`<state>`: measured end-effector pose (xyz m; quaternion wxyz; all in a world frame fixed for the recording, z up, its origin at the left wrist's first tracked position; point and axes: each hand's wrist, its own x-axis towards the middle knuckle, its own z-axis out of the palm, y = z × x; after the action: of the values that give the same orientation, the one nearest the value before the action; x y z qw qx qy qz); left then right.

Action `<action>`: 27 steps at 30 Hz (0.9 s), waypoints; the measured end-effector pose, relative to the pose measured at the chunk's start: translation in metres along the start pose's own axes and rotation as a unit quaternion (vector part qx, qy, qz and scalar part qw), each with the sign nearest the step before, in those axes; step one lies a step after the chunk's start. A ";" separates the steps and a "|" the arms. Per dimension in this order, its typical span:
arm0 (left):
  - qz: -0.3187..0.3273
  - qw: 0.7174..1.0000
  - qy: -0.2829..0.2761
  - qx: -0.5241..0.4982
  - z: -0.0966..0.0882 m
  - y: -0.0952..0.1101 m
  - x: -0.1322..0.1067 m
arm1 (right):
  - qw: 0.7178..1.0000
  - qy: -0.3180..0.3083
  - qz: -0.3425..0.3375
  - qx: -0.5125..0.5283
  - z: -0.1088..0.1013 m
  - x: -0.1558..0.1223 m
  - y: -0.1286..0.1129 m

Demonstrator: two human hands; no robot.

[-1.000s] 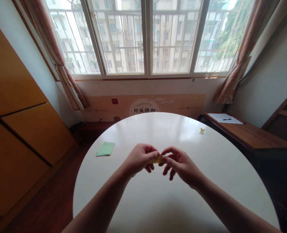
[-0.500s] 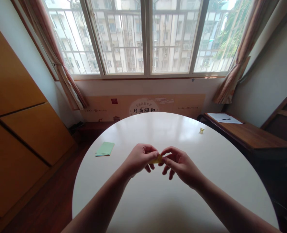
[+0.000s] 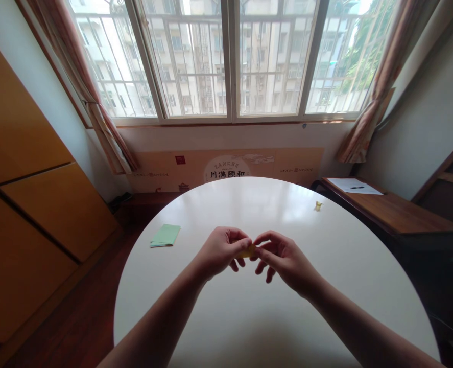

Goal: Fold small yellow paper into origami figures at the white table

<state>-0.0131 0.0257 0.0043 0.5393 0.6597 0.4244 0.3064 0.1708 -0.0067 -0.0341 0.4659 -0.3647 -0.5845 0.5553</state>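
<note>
A small folded piece of yellow paper [image 3: 248,251] is held between my two hands, above the middle of the round white table [image 3: 226,317]. My left hand [image 3: 225,249] pinches its left part between thumb and fingers. At its right end, the thumb and index finger of my right hand [image 3: 278,255] close on the paper, while the other fingers curl loosely below. My fingers hide much of the paper, so its folds are hard to make out.
Left on the table lies a small stack of green paper sheets [image 3: 166,235]. A small folded yellow paper piece [image 3: 318,206] sits near the far right edge. Beyond, a wooden side table [image 3: 406,209] carries white paper [image 3: 354,186] with a dark pen on it.
Both hands stay in nearly the same place on the yellow paper. Only the fingers have shifted very slightly.
</note>
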 end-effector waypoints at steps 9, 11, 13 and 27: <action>0.034 0.999 0.008 0.034 0.001 -0.002 0.000 | 0.997 0.010 0.075 0.001 0.000 0.001 -0.002; 0.037 0.998 0.013 0.041 0.001 -0.002 0.000 | 0.996 0.011 0.093 0.010 0.000 0.001 -0.003; 0.037 0.998 0.017 0.044 0.001 -0.002 0.000 | 0.994 0.008 0.107 0.021 0.000 0.001 -0.003; -0.002 1.000 0.008 0.018 0.001 -0.001 0.002 | 0.995 0.015 0.097 0.011 -0.002 0.002 -0.001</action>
<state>-0.0116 0.0268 0.0033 0.5246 0.6656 0.4356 0.3034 0.1726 -0.0045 -0.0328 0.4227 -0.4224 -0.5332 0.5988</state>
